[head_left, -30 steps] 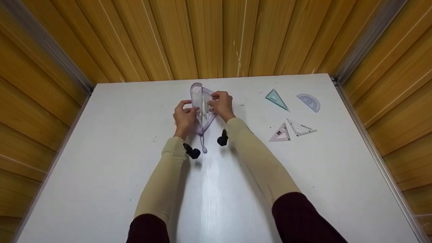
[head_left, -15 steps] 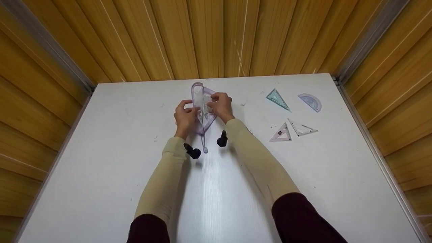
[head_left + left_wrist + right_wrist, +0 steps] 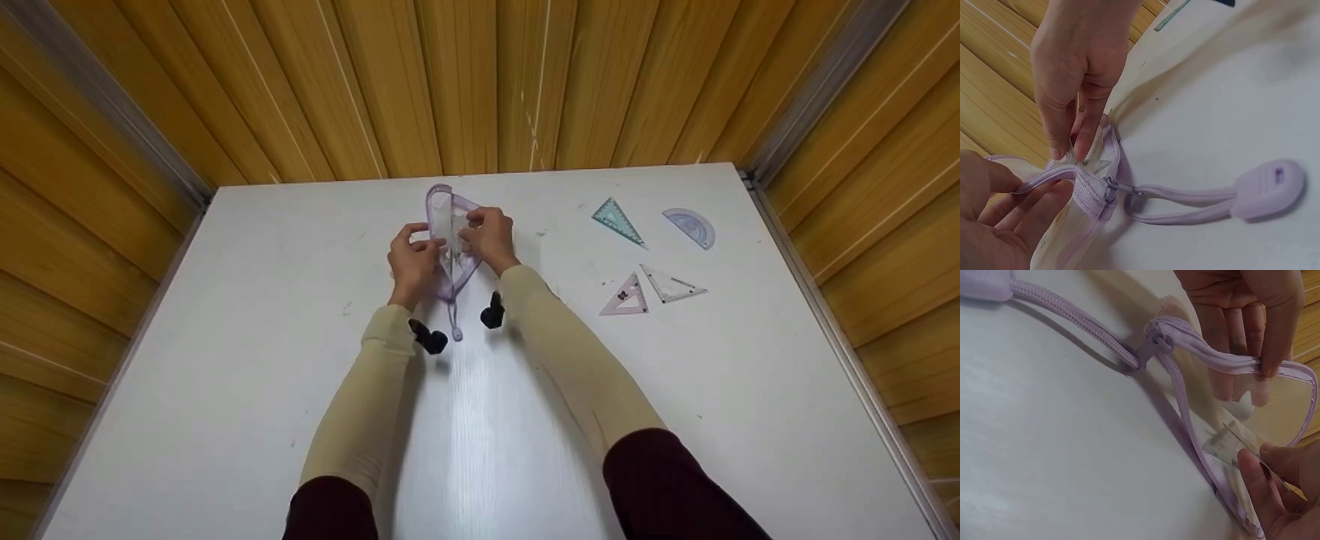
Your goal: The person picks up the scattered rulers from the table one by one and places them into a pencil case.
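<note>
In the head view a see-through mesh zip pouch (image 3: pixel 439 217) with lilac edging stands over the table with its mouth open. My left hand (image 3: pixel 412 262) pinches one side of its zipped rim between thumb and fingers. My right hand (image 3: pixel 491 236) is at the mouth, pinching a thin clear flat piece (image 3: pixel 1221 444) with printed marks and a pointed corner; I cannot tell its exact kind. This piece lies partly within the pouch, between the two rims. From the zip slider hangs a lilac cord pull (image 3: pixel 1269 191), resting near the white surface.
On the white table (image 3: pixel 225 337), to the right, lie a teal set square (image 3: pixel 616 223), a bluish protractor (image 3: pixel 688 227), a pink set square (image 3: pixel 626 295) and a clear set square (image 3: pixel 673 285). Wood-look panels (image 3: pixel 465 82) enclose the table's back and sides.
The clear piece between the rims has shifted and turned slightly within the pouch mouth. My right hand has moved slightly toward the pouch; my left keeps its hold.
</note>
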The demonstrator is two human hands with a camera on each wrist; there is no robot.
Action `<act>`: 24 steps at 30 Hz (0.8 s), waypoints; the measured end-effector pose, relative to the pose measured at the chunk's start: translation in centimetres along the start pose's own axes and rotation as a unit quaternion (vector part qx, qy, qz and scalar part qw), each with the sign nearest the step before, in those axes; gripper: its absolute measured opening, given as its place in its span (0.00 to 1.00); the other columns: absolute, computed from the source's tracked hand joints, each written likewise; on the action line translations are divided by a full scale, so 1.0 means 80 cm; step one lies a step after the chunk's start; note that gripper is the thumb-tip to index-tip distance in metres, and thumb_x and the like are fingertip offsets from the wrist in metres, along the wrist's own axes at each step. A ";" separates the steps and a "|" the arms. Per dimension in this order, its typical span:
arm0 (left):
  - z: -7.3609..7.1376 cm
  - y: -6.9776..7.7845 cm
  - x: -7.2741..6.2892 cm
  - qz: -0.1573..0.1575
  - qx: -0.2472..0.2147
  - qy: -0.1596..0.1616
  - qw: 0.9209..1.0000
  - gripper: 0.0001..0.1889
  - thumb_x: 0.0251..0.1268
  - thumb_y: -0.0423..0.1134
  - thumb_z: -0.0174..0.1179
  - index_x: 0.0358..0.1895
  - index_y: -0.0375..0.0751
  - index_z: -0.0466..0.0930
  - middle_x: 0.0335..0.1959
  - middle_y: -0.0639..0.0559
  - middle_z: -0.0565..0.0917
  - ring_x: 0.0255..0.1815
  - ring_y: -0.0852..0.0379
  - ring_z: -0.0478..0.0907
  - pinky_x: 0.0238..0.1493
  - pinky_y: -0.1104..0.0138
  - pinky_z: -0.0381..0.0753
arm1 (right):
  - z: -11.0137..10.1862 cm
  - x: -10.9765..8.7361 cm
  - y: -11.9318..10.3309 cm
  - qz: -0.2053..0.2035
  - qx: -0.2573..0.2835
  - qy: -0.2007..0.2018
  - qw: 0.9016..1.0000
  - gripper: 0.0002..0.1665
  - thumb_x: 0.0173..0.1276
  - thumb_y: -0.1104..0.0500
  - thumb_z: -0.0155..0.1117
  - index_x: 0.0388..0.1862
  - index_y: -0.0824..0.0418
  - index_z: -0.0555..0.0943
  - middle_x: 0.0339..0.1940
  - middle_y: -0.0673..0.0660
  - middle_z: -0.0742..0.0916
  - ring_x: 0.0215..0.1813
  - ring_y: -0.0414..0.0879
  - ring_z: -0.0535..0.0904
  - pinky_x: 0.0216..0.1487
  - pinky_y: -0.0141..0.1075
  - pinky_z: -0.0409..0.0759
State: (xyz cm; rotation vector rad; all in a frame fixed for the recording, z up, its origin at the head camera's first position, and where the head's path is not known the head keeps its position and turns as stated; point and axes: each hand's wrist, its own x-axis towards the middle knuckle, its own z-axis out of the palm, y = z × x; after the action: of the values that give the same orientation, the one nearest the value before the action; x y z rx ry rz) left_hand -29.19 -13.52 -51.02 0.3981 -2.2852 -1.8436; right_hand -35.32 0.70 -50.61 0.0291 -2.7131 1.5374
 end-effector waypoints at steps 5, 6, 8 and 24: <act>0.001 -0.001 0.000 -0.005 -0.002 0.001 1.000 0.19 0.70 0.29 0.59 0.62 0.39 0.78 0.40 0.45 0.91 0.32 0.54 0.85 0.26 0.69 0.78 | 0.001 0.000 0.002 0.004 -0.006 0.000 1.000 0.18 0.63 0.65 0.75 0.53 0.65 0.87 0.45 0.57 0.88 0.49 0.48 0.82 0.52 0.38 0.80; 0.001 -0.001 0.000 -0.006 -0.003 0.000 1.000 0.19 0.70 0.29 0.59 0.62 0.39 0.78 0.40 0.45 0.91 0.33 0.54 0.85 0.27 0.69 0.78 | 0.001 0.000 0.002 0.004 -0.007 0.001 1.000 0.18 0.63 0.65 0.75 0.53 0.65 0.87 0.45 0.57 0.88 0.50 0.48 0.82 0.52 0.38 0.79; 0.001 -0.001 -0.001 -0.010 -0.002 -0.001 1.000 0.19 0.70 0.30 0.59 0.63 0.40 0.78 0.41 0.45 0.91 0.34 0.53 0.85 0.28 0.69 0.78 | 0.001 0.000 0.003 0.004 -0.008 0.001 1.000 0.18 0.63 0.65 0.75 0.52 0.65 0.87 0.46 0.57 0.89 0.50 0.48 0.82 0.54 0.38 0.79; 0.000 -0.001 -0.001 0.002 -0.006 0.003 1.000 0.19 0.70 0.30 0.60 0.62 0.37 0.79 0.40 0.44 0.91 0.34 0.52 0.86 0.28 0.70 0.77 | 0.001 -0.002 -0.001 -0.008 -0.011 -0.007 1.000 0.20 0.64 0.65 0.74 0.55 0.66 0.85 0.49 0.59 0.90 0.52 0.49 0.85 0.54 0.39 0.81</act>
State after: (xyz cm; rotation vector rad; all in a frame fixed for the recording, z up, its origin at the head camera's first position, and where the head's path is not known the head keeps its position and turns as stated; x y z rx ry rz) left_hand -29.10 -13.48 -51.07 0.3958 -2.2666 -1.8509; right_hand -35.20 0.58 -50.63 0.0603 -2.7340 1.5084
